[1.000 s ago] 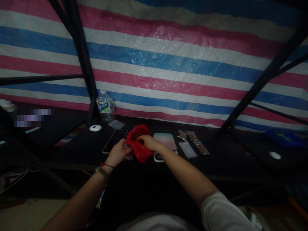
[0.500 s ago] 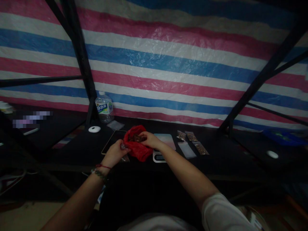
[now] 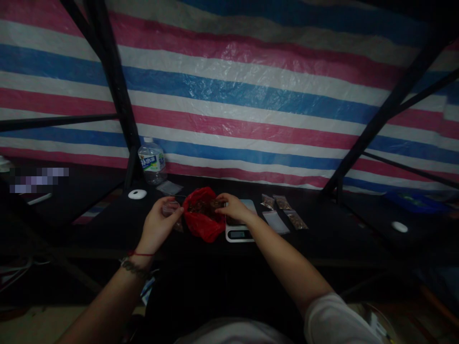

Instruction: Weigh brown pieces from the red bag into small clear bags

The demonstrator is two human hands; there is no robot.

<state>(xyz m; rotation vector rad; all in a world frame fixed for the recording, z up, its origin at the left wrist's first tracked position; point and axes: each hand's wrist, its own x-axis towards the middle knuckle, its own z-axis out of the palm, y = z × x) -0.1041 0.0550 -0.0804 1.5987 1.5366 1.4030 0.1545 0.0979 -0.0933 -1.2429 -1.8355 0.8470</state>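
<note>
A red plastic bag (image 3: pixel 205 227) stands with its mouth open, and brown dried pieces (image 3: pixel 201 208) show inside. To its left, my left hand (image 3: pixel 158 222) is closed on a small clear plastic bag (image 3: pixel 170 208); some brown contents show below the fingers. At the right rim of the red bag, my right hand (image 3: pixel 233 209) pinches a few of the brown pieces. Under that hand lies a white kitchen scale (image 3: pixel 231 235) with a lit display, its plate partly covered by the hand and wrist.
Right of the scale lie several small filled bags (image 3: pixel 296 220) and a flat clear bag (image 3: pixel 275 222). Behind are a large plastic bottle (image 3: pixel 152 162), clear bags (image 3: pixel 169 187) and a white round device (image 3: pixel 137 194). Black frame posts (image 3: pixel 120 91) flank the table; striped sheeting (image 3: pixel 229 114) hangs behind.
My right hand has lifted out of the red bag's mouth to its right rim with brown pieces. My left hand has moved left, away from the red bag, with the clear bag.
</note>
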